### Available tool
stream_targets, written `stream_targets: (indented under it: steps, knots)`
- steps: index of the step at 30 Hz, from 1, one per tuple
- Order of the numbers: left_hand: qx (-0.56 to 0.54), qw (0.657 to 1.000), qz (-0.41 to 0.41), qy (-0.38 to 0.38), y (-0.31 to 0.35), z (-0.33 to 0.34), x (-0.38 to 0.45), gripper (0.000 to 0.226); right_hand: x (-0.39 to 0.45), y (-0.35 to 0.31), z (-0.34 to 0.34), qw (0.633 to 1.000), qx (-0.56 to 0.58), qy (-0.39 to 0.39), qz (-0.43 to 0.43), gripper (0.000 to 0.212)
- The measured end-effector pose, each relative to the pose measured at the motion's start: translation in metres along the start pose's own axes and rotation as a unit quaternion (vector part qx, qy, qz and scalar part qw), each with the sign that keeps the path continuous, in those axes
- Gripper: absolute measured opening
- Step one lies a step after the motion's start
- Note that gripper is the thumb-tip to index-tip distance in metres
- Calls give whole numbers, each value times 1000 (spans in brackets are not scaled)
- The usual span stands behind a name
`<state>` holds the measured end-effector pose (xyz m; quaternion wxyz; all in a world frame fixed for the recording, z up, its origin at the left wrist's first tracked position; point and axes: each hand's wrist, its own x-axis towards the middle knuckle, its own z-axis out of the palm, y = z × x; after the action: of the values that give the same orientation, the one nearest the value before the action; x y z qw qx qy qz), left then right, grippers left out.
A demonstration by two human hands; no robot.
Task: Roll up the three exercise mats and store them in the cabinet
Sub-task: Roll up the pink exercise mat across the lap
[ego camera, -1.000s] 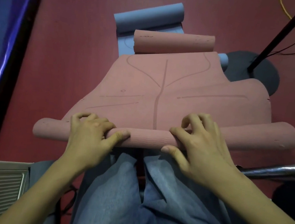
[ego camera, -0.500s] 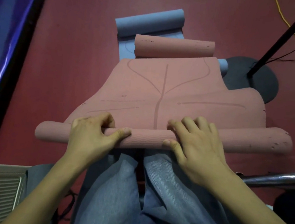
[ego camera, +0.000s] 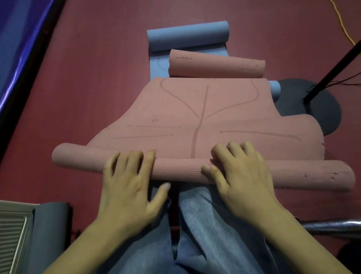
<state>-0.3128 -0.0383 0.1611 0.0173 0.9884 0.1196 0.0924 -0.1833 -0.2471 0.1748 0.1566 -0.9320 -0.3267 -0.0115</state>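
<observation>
Pink mat (ego camera: 209,122) lies on the red floor (ego camera: 98,68), its near end rolled just ahead of the knees. Left hand (ego camera: 129,185) presses flat on the roll, grip spread, thumb off it. Right hand (ego camera: 241,179) lies over it, fingers curved, thumb touching the front.

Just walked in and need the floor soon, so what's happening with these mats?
A person is rolling up a pink mat on the red floor. The left hand and right hand both press flat on the roll at its near end. Most of the mat lies unrolled ahead, and its far end curls up too. A blue mat, partly rolled, lies beneath it. Nothing is stored yet.
</observation>
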Motion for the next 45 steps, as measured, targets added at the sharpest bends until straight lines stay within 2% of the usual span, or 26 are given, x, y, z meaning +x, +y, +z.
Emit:
stream_targets:
  steps: [4, 11, 16, 20, 23, 26, 31, 35, 39, 45]
  knots:
    - [0, 1000, 11, -20, 6, 4, -2, 78, 1, -2, 0, 999, -5, 43, 15, 34]
    - [44, 997, 60, -8, -9, 15, 32, 65, 9, 0, -4, 997, -53, 58, 6, 39]
    - [72, 989, 94, -85, -21, 11, 68, 57, 20, 6, -8, 999, -44, -17, -6, 43]
    - [30, 986, 118, -111, -28, 1, 83, 42, 14, 17, -16, 995, -25, -63, -72, 48]
    - [24, 982, 144, -117, -38, -2, 84, 38, 7, 27, -25, 987, -81, -95, -103, 52]
    - [41, 979, 156, -126, -45, -6, 80, 38, -3, 35, -32, 981, -131, -124, -67, 58]
    - [67, 972, 175, -139, -51, -28, 48, 40, -30, 31, -23, 977, -168, -123, -41, 59]
    - [43, 968, 172, -178, -52, -41, -5, 45, -56, 16, -18, 979, -158, -101, -82, 62]
    - [11, 968, 157, -195, -46, -42, -42, 45, -61, 12, -20, 976, -150, -124, -102, 57]
    - [0, 973, 119, -200, -50, -35, -40, 39, -49, 5, -23, 964, -168, -172, -114, 63]
